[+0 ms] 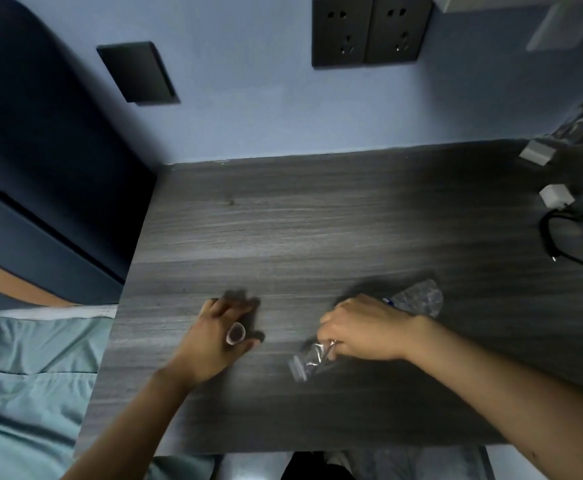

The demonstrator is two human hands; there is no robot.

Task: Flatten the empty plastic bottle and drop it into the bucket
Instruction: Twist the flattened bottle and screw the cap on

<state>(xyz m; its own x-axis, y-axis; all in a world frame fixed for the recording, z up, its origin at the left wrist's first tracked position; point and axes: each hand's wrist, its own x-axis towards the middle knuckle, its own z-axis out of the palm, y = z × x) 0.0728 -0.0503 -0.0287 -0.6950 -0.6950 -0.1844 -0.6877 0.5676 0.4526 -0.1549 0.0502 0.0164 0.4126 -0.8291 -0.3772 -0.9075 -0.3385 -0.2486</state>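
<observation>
Pressing down on one clear plastic bottle [415, 299] lying on its side on the grey wood-grain table [318, 220], the right hand [363, 329] is closed over its middle, presumably to force the air out; the neck end juts toward the viewer and the crumpled base toward the wall. Its left hand [220, 336] rests on the table with fingers loosely spread, one small round cap [235, 333] lying on its back, probably removed so that the bottle can collapse. No bucket is in view. Two wall sockets [371, 31] and one pair of glasses [574, 240] complete the scene.
</observation>
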